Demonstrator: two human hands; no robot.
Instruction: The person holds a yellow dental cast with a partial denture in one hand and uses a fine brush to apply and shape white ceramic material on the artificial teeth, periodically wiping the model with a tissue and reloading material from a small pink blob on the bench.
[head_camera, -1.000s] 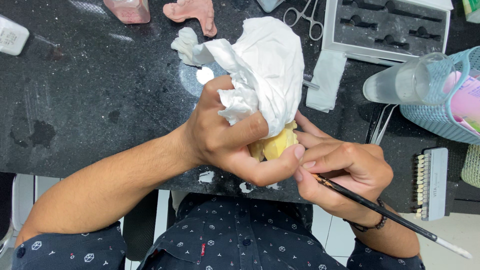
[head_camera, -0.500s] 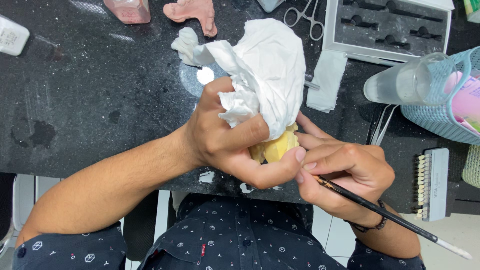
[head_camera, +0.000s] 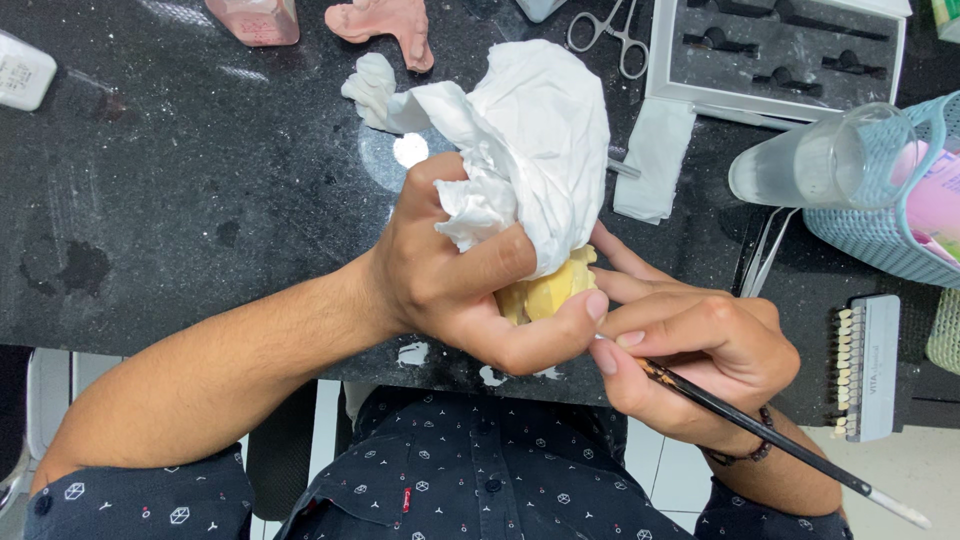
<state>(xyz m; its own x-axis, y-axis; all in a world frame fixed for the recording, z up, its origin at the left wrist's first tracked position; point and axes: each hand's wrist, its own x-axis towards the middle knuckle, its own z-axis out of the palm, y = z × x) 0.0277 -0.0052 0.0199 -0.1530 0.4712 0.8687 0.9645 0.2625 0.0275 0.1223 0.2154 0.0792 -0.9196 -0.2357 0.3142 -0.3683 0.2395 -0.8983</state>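
- White box (head_camera: 22, 70) with a label, at the upper left edge of the counter (head_camera: 200, 220).
- Pink packet (head_camera: 935, 195) inside the blue basket (head_camera: 880, 235), at the right edge.

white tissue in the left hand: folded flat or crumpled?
Crumpled. The white tissue bunches in loose creases and puffs above the left hand, which pinches it against a yellow dental cast; no flat folded edges show.

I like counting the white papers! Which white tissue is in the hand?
The big crumpled tissue is gripped by the left hand over a yellow piece. The small folded tissue lies flat on the black counter, untouched.
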